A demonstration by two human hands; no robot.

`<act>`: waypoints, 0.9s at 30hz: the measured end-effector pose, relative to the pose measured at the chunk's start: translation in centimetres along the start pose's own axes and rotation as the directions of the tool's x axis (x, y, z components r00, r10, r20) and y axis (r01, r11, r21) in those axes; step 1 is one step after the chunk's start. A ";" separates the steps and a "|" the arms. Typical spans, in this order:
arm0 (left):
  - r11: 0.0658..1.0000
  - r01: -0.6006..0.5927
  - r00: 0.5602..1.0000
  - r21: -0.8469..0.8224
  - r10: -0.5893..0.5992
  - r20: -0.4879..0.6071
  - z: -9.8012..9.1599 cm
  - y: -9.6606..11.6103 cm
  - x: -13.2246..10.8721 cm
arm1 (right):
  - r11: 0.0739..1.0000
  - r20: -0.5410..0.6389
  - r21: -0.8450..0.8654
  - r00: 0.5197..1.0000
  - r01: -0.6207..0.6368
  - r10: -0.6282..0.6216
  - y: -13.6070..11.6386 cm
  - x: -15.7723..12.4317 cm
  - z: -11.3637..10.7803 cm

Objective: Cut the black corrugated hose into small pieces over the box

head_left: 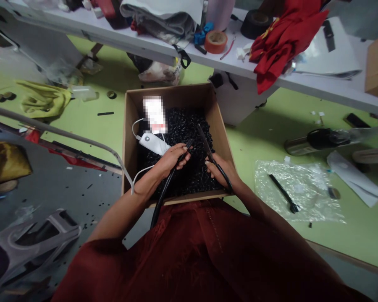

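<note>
A grey plastic stool stood at far left, below a yellow cloth that lay crumpled on a green surface. At center, an open cardboard carton sat close in front of the person's dark red garment, probably so near to let both hands work over its mouth without a stretch. Inside, toward the left, a white device with a cable looped at one end rested on a heap of small black pieces, seemingly parked there to be within reach.

The person's left hand was closed, fingers curled around a black corrugated tube that rose from beside the garment into the carton, its end steadied over the heap. Held there, any bits coming off it would likely have landed among the others. Just to the right, the right hand was wrapped around the black handles of scissors, blades pointing away from the body; how wide the blades stood could not be told.

Farther right, clear plastic sheeting lay flat under a black strip, perhaps set aside, with a metal bottle on its side nearby.
</note>
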State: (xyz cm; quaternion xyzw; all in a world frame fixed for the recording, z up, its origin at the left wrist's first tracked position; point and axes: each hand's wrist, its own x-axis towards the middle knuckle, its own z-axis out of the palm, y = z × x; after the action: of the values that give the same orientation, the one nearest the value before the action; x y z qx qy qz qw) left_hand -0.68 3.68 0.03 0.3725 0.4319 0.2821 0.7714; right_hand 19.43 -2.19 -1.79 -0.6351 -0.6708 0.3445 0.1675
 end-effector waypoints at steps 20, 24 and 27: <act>0.984 -0.142 0.990 0.104 0.140 0.024 -0.4 -1.1 0.4 | 0.988 0.039 0.130 0.995 0.082 -0.088 0.9 0.4 0.5; 0.986 -0.129 0.991 0.102 0.126 0.043 -0.3 -0.9 0.3 | 0.986 0.055 0.130 0.992 0.101 -0.109 1.2 0.4 0.6; 0.985 -0.123 0.992 0.121 0.117 0.055 -0.2 -0.8 0.2 | 0.988 0.065 0.115 0.991 0.105 -0.113 1.3 0.4 0.7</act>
State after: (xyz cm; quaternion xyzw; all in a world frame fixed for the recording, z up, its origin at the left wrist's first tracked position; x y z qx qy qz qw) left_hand -0.64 3.44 -0.72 0.4516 0.4068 0.2917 0.7386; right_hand 19.92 -2.03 -3.25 -0.5745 -0.6898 0.3941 0.1971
